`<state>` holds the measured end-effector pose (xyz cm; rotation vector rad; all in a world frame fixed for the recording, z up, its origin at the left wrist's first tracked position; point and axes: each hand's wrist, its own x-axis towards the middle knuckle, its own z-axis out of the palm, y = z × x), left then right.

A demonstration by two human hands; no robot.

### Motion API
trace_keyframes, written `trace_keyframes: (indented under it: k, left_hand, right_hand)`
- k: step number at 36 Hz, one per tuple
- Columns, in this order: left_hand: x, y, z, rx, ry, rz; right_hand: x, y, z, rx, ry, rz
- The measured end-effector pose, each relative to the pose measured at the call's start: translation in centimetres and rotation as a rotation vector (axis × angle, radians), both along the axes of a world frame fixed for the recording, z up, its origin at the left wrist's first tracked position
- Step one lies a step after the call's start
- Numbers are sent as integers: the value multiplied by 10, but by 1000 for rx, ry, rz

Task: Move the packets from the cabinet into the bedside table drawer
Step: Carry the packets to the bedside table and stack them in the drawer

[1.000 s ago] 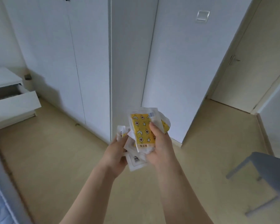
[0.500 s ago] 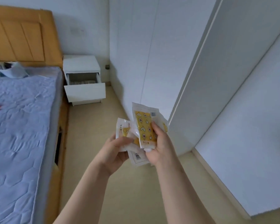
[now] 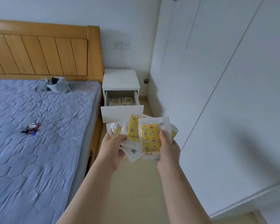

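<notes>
— Several packets [image 3: 149, 138] are fanned between our hands, held in the air short of the bedside table [image 3: 120, 78]. Our left hand [image 3: 111, 147] pinches the bundle's lower left edge, thumb on top; our right hand [image 3: 168, 149] grips the front yellow one, thumb pressed on its face.

— How do we land them well?

— We judge the sleeves slippery and loosely overlapped, so we keep both grips tight, bring the bundle low over the open drawer [image 3: 116, 112], and lay it flat before we let go; a lower packet could slide out otherwise.

— And what holds what?

— From the left: a pale bag [image 3: 57, 85] on the mattress [image 3: 39, 159] has dark bits and a cord in it, too small for us to name. The drawer stands pulled out, with stored packets [image 3: 121, 101] lying flat across its bottom. The cabinet [image 3: 217, 78] on our right shows only white door panels, so we cannot tell what is left inside
</notes>
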<state>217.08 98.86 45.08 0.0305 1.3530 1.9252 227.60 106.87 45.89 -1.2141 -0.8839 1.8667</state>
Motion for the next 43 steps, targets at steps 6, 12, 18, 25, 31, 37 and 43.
trace_keyframes:
  k: [6,12,18,25,31,37,43]
  left_hand:
    - [-57,70,-2,-5,-26,12]
    - [-124,153,-11,-26,-24,67]
    - [-183,244,-10,-42,-76,124]
    - [-255,299,-41,-124,-148,216]
    - [-336,331,-81,-192,-191,189]
    - [-447,376,-118,-221,-242,120]
    - [-542,417,-162,-262,-232,-15]
  right_hand:
    - [-74,67,-3,-2,-35,0]
    - [-147,155,-18,10,-67,33]
    - [-220,252,-35,21,-146,30]
    - [-304,312,-69,10,-208,145]
    - [-380,350,-101,-140,-229,245]
    - [-482,396,-136,-100,-323,254]
    - [-561,442,-180,-75,-360,298]
